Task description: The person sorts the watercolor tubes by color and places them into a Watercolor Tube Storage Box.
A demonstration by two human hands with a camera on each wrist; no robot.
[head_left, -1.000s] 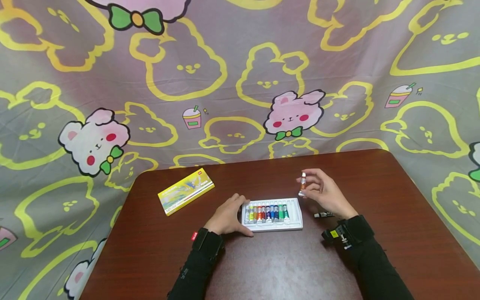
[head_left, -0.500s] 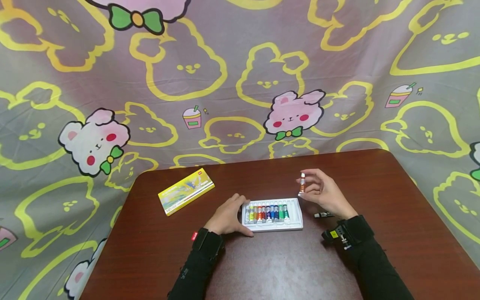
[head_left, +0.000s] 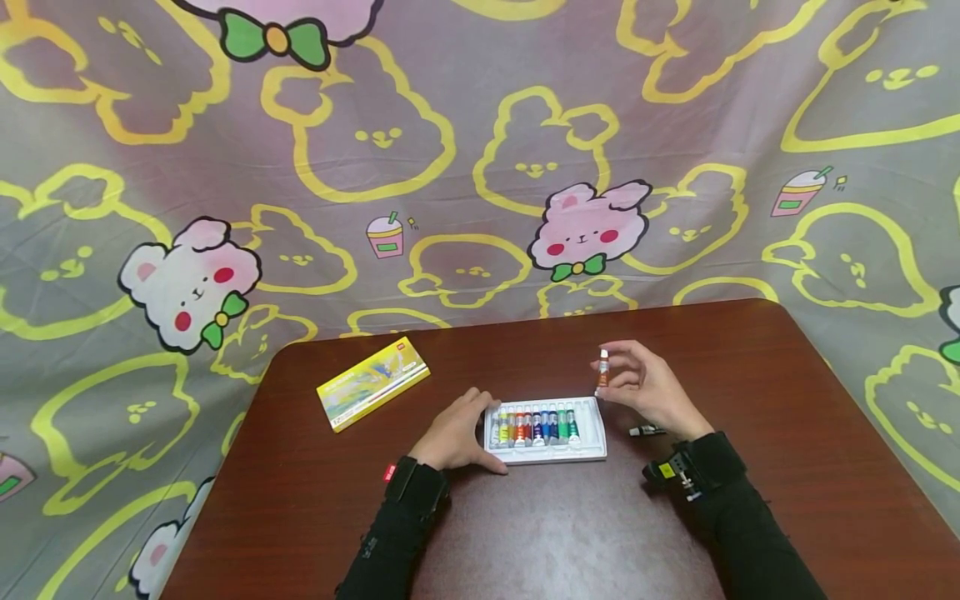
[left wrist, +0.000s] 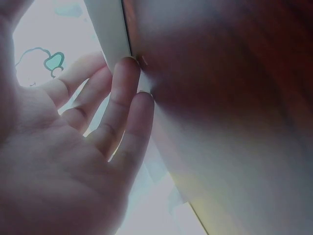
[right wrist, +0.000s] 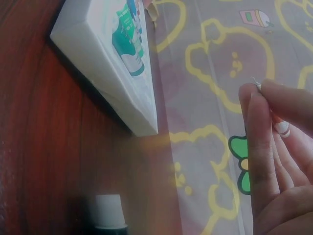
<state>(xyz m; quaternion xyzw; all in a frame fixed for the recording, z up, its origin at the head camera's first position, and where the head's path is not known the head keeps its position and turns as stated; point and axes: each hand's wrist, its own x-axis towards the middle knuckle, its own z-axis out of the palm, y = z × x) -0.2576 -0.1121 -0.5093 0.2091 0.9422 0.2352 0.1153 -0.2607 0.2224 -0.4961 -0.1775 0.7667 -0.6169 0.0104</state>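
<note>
A white plastic tray holds a row of paint tubes in several colours, with bare space at its right end. My left hand rests against the tray's left end, its fingertips touching the side wall and its thumb by the front corner. Above and beyond the tray's right end, my right hand pinches a brown paint tube between thumb and fingers, white cap upward. In the right wrist view the fingers hide most of that tube. A black paint tube lies on the table below the right hand.
A yellow paint box lies at the back left of the brown wooden table. Behind the table hangs a cloth printed with cartoon animals. The right wrist view shows the black tube's white cap close by.
My right hand has shifted slightly left with the brown paint tube, toward the tray's far right corner. The left hand and the tray stay where they were.
</note>
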